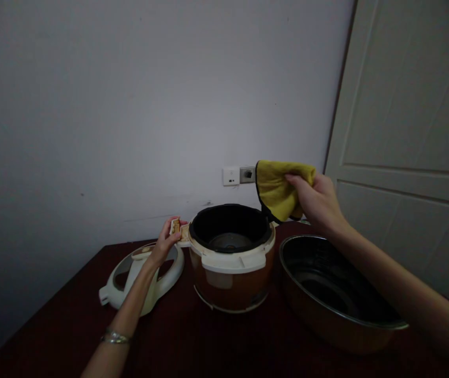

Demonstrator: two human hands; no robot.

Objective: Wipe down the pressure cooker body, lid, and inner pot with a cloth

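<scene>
An electric pressure cooker body [232,286], brown with a cream rim, stands upright with its dark inside showing. My left hand [165,242] is closed around the stained side handle [175,227] on its left. Above the cooker's right rim, my right hand [319,199] pinches a folded yellow cloth [277,184] with a dark edge. The cloth's lower corner hangs close to the rim; whether it touches I cannot tell. The white lid [169,281] lies on the table beneath and beside my left forearm. At the right sits a dark inner pot [326,273], partly behind my right forearm.
The dark red table [78,299] runs up to a pale wall [149,105]. Behind the cooker, a white wall plate [231,176] and a grey socket [247,174] with something dark in it are on the wall. A white panelled door [409,131] stands at the right.
</scene>
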